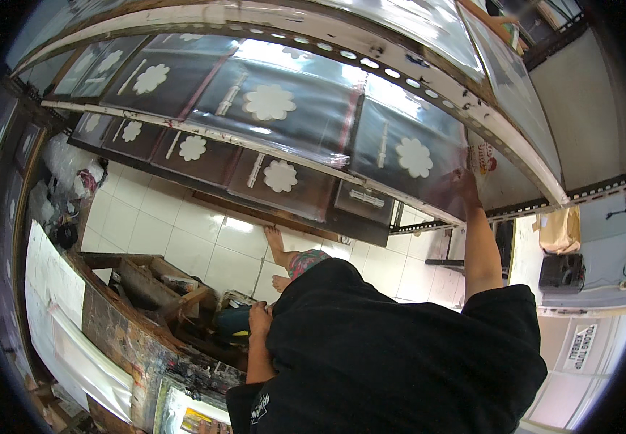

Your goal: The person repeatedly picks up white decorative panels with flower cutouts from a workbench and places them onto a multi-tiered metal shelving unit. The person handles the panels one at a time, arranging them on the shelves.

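Note:
My right arm reaches up to the metal rack, and my right hand (463,189) is at the right edge of a dark, glossy panel (443,137) under clear film. On that panel are a pale scalloped flower shape (414,157) and a thin pale baluster-like strip (383,145). Blur and shade hide how those fingers are set. Low at my left side, my left hand (260,318) has its fingers curled in, beside a dark green object (233,320). Whatever it may hold is hidden.
Similar panels (215,94) line the rack's tiers behind a perforated metal rail (392,72). A worn, paint-stained bench (135,340) with wooden compartments stands at left. Plastic wrap (63,163) lies beyond it. A black box (561,273) and a brown bag (560,230) are at right.

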A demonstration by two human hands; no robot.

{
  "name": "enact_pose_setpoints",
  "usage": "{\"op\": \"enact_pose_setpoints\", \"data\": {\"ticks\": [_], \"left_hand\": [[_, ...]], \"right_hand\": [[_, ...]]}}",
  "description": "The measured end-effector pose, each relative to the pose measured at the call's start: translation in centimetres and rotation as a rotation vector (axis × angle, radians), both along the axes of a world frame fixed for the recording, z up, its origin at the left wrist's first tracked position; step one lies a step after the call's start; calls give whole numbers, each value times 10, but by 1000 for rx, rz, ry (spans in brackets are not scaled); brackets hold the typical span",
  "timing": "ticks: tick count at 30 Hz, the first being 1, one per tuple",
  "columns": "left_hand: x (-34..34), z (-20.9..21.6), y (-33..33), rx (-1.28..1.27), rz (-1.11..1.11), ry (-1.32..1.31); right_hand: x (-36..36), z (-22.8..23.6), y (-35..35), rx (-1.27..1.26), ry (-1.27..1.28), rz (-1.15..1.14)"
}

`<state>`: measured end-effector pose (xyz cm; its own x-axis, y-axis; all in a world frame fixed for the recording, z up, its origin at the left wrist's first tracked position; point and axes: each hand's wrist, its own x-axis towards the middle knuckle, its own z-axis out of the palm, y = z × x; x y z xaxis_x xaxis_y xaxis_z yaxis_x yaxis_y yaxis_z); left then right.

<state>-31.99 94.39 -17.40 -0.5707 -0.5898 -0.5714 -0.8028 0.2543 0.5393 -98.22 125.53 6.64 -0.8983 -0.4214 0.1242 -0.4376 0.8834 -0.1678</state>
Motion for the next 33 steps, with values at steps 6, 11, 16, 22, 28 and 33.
{"op": "enact_pose_setpoints", "data": {"ticks": [6, 11, 16, 22, 28, 33], "left_hand": [[-8, 16, -6, -26, 89, 14], [-15, 26, -25, -28, 157, 55], [-8, 35, -39, -175, 317, 122], [-8, 80, -68, -223, 556, 67], [-12, 134, -100, -412, 876, 155], [-12, 157, -124, -599, 1154, 326]], "right_hand": [[26, 33, -95, -280, 143, 153], [42, 45, -232, -529, -9, 429], [102, 48, -384, -768, -471, 705], [190, 39, -531, -757, -762, 950], [286, 6, -631, -709, -1084, 1109], [374, 32, -654, -564, -1225, 1403]]}}
